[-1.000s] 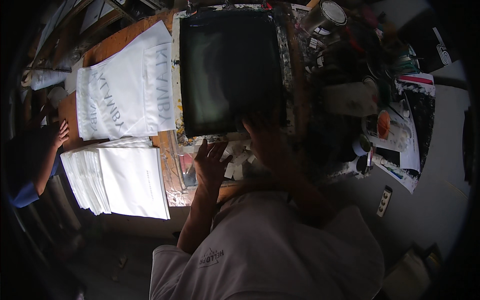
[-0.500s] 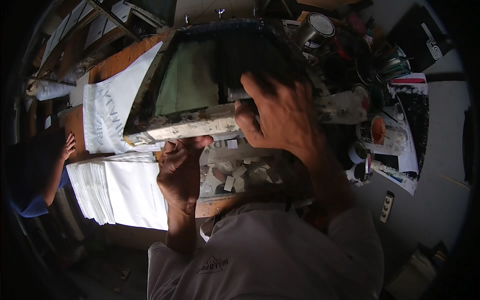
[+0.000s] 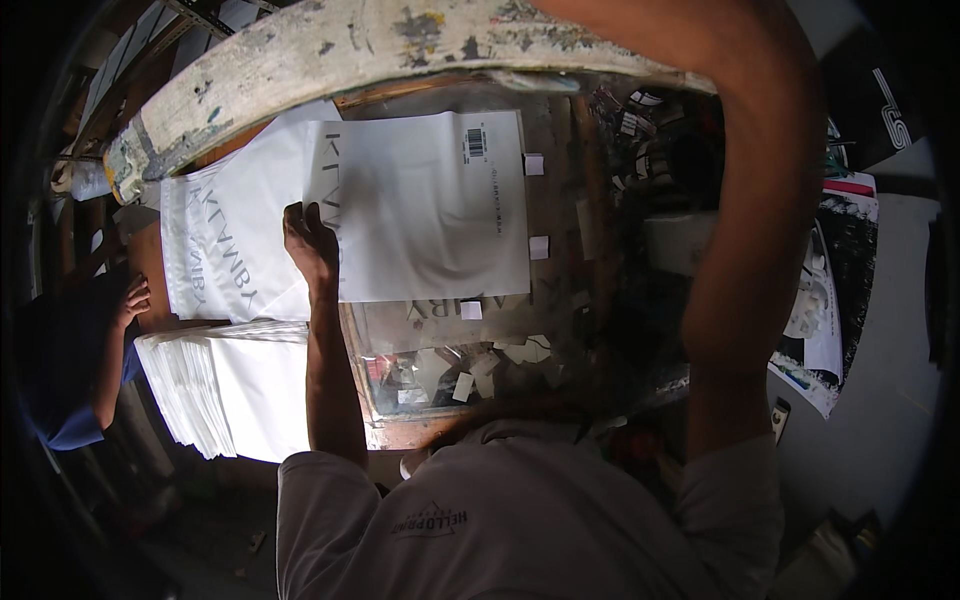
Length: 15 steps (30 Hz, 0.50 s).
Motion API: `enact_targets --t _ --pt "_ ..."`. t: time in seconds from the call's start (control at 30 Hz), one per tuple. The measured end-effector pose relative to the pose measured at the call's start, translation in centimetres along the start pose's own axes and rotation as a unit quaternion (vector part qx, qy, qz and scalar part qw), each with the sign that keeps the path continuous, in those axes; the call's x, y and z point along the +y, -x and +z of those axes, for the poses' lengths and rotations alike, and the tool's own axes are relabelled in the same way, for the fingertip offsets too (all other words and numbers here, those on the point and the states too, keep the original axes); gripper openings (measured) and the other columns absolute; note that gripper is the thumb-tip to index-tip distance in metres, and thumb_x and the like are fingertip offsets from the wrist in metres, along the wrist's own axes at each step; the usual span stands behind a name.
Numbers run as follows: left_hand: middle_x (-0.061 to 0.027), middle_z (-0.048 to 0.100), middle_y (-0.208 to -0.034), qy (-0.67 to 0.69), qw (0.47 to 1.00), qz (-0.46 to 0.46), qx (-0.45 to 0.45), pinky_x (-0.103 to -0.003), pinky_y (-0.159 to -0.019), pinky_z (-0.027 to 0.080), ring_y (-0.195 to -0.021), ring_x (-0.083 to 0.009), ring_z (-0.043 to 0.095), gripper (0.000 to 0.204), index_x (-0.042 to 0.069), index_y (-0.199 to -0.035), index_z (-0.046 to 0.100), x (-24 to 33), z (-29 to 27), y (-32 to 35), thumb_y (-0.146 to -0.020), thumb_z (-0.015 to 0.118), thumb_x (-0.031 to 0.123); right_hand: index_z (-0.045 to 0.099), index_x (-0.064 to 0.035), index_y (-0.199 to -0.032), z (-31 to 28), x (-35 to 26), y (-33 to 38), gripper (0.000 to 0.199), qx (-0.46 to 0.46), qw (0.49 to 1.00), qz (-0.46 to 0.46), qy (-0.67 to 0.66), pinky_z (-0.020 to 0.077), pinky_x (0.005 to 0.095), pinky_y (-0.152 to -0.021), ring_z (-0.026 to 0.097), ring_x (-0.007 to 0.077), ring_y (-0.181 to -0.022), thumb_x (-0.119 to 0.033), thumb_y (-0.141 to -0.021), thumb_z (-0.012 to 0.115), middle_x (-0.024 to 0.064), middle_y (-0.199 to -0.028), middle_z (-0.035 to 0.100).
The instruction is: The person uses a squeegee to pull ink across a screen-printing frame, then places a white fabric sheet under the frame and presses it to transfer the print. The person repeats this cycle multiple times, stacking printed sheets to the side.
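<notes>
A white printed plastic bag lies flat on the printing board, with small white tabs along its right and near edges. At the bag's left edge my left hand has its fingers curled closed on the plastic. The paint-stained screen frame is raised and arches across the top of the view. My right forearm reaches up the right side to that frame; the hand itself is past the upper edge, out of sight. More printed white bags overlap to the left of my left hand.
A thick stack of white bags stands at the near left. Beyond it is another person's hand. Paper scraps lie under the board's near edge. Dark clutter and a paint-smeared sheet are at the right.
The screen frame has swung up toward me, uncovering the printed bag. My left hand has left the frame's near edge for the bag's left edge. My right hand has risen out of view.
</notes>
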<state>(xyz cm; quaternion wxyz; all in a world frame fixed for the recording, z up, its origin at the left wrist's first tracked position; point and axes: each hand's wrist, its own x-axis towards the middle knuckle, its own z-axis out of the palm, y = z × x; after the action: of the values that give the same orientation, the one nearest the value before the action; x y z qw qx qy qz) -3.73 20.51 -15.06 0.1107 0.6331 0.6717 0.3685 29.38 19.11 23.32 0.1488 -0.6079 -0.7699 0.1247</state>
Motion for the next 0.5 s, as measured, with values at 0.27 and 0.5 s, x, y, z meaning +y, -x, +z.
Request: enact_targets --t 0.27,0.5 --pt "-0.0141 0.062 -0.075 0.012 0.997 -0.081 0.0 -0.036 -0.067 0.048 -0.066 -0.0238 0.055 0.021 -0.005 -0.092 0.06 1.9 -5.3 -0.1 -0.094 0.066 0.015 0.049 -0.011 -0.049 -1.4 2.8 -2.8 0.044 0.057 0.995 -0.079 -0.009 0.0299 0.0303 -0.042 0.022 0.0102 -0.037 -0.024 -0.091 0.052 -0.003 -0.04 0.032" --pt "-0.0149 0.064 -0.079 0.044 0.996 -0.081 0.006 -0.037 -0.068 0.048 -0.069 -0.0242 0.057 0.023 -0.005 -0.096 0.061 1.4 -5.9 -1.0 -0.094 0.068 0.017 0.056 -0.0074 -0.055 -1.7 -0.2 -2.0 0.044 -0.001 0.996 0.087 -0.002 0.0228 0.0343 -0.039 0.027 0.0089 -0.039 -0.03 -0.093 0.055 -0.0021 -0.044 0.039"
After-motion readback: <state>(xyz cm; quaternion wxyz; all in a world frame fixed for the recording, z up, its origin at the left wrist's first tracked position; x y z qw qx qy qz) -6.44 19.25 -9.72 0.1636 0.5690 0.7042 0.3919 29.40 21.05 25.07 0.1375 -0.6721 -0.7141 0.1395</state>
